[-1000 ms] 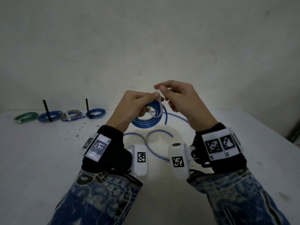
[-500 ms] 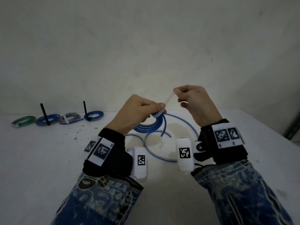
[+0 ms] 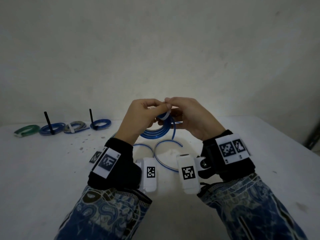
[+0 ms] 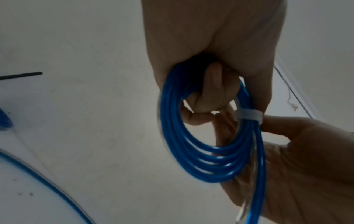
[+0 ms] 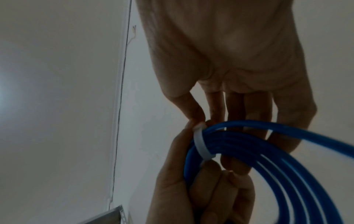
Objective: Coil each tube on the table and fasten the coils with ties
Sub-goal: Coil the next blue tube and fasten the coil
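Head view: your left hand (image 3: 138,116) gripped the blue tube coil (image 3: 156,133) while your right hand (image 3: 188,116) pinched the white tie (image 3: 166,115) between both thumbs.

Left wrist view: fingers (image 4: 212,81) curled through the springy coil.

Right wrist view: the tie hugged the slick strands; grip beside it.

White desk (image 3: 52,170), matte, running back to a bare off-white wall (image 3: 155,49). I see scattered dark specks (image 3: 83,144) on the desk left of centre and a faint smudge (image 3: 301,205) near its right front. Dark upright strip (image 3: 314,137) at the far right edge; can't tell what it is. From the right wrist view: thin wire (image 5: 122,75) running down the wall, grey perforated rail (image 5: 113,218) at the bottom.
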